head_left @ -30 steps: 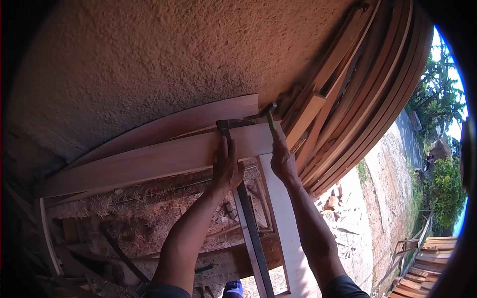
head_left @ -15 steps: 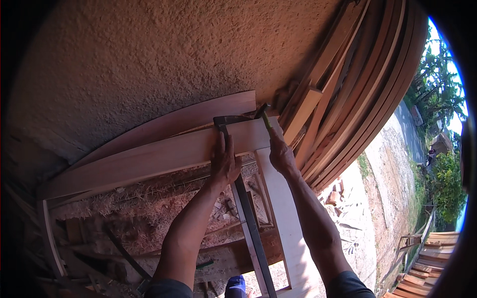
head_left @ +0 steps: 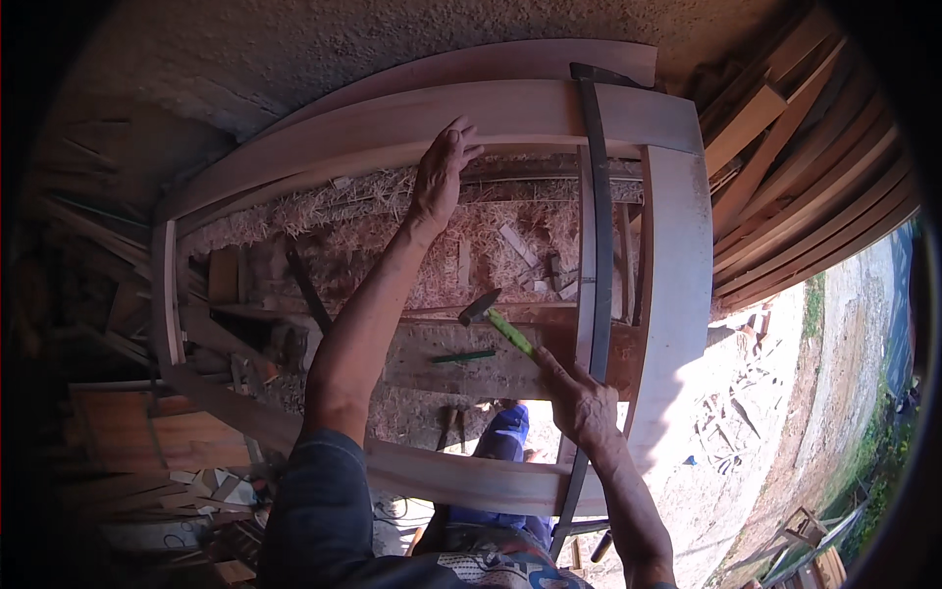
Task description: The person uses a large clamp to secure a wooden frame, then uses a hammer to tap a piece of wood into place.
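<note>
A large wooden frame (head_left: 677, 255) of pale planed boards lies in front of me. Across its right part runs a long dark metal bar clamp (head_left: 601, 245), its head hooked over the far rail (head_left: 392, 120). My left hand (head_left: 444, 175) is at the near edge of that rail, left of the clamp, fingers apart and nothing held; whether it touches the wood I cannot tell. My right hand (head_left: 584, 407) is closed around the green handle of a hammer (head_left: 512, 336). The hammer's head points up and left over the frame's opening, and the hand overlaps the clamp bar.
Wood shavings (head_left: 383, 231) and offcuts lie beneath the frame. A thin green stick (head_left: 463, 356) rests on a board there. Long planks (head_left: 824, 187) lean against the rough wall at right. Scrap wood (head_left: 216, 491) is piled at lower left; sunlit ground (head_left: 756, 393) lies at right.
The hammer in my right hand has come from the far rail beside the clamp head back toward me. My left hand has left the clamp and moved left along the rail. The view has shifted.
</note>
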Motion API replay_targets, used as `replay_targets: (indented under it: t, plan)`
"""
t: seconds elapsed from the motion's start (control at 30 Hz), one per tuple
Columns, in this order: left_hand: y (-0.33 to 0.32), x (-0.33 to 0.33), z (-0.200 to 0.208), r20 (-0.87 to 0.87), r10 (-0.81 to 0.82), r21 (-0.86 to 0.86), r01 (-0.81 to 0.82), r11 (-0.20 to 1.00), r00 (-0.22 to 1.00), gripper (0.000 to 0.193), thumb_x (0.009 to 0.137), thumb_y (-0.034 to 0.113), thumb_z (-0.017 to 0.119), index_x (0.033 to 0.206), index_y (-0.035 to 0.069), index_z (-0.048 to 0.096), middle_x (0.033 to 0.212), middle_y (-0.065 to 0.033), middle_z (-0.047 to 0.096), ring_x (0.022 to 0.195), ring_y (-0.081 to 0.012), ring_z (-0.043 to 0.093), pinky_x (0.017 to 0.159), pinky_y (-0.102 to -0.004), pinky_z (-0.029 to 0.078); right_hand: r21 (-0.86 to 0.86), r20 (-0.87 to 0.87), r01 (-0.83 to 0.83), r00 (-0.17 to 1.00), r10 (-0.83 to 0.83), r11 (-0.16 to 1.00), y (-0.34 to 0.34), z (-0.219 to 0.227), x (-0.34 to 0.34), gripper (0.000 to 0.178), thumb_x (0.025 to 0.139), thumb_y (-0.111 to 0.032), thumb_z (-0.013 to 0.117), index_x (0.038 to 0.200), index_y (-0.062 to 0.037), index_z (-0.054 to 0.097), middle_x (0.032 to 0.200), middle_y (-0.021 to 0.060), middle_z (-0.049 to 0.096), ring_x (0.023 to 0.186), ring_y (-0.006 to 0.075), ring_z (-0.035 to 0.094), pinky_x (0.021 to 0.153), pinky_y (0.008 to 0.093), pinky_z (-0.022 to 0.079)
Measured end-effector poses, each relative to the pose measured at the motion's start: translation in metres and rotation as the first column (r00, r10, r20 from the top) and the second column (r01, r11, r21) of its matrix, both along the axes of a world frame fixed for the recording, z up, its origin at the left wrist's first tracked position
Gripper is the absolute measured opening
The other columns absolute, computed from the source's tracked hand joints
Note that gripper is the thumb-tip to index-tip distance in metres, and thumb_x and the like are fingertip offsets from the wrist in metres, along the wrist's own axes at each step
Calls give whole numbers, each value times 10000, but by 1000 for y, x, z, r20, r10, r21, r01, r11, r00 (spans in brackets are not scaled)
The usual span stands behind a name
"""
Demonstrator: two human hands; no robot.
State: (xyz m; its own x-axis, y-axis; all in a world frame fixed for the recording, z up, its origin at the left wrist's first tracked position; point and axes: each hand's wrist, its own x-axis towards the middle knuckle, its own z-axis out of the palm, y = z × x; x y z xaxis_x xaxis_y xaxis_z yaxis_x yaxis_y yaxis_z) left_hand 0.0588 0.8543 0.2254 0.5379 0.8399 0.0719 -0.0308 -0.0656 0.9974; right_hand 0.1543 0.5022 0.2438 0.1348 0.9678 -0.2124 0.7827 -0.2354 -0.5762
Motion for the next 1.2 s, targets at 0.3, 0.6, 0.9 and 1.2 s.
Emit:
replay_targets:
  t: [0.3, 0.6, 0.9, 1.2]
  plan:
    - [-173, -134, 0, -212, 288, 166, -256, 952, 934, 531, 1078, 375, 334, 1399, -28, 463, 1368, -221, 542, 1285, -291, 512, 1098, -403, 380, 50, 50, -390, 920, 388, 919, 5, -79, -96, 487, 924, -171, 518, 1395, -295, 501, 996, 99, 633, 909, 277, 664, 757, 435, 549]
    - [-368, -80, -22, -424, 96, 459, 123, 880, 901, 394, 1030, 210, 431, 1297, -50, 558, 1303, -220, 583, 1226, -383, 537, 1044, -463, 408, 384, 82, 12, 995, -47, 923, -98, -62, -87, 359, 814, -216, 599, 1155, -104, 627, 1205, 75, 530, 1148, 239, 485, 909, 393, 387]
    - [-571, 24, -33, -555, -628, 689, 725, 20, 545, 392, 939, 376, 581, 1166, 65, 655, 1236, -117, 631, 1263, -285, 521, 1145, -458, 315, 60, 30, 655, 753, -657, 753, -451, -70, -78, 674, 874, -258, 685, 1425, -25, 373, 1217, 213, 526, 1086, 400, 537, 894, 485, 456]
    - [-608, 54, -104, -820, -538, 525, 634, -568, 198, 567, 929, 507, 490, 532, 111, 573, 492, -84, 506, 543, -286, 571, 1023, -457, 396, -115, 21, 798, 598, -801, 592, -465, -134, -124, 363, 902, -229, 645, 1234, -161, 514, 960, 160, 589, 922, 407, 631, 658, 529, 492]
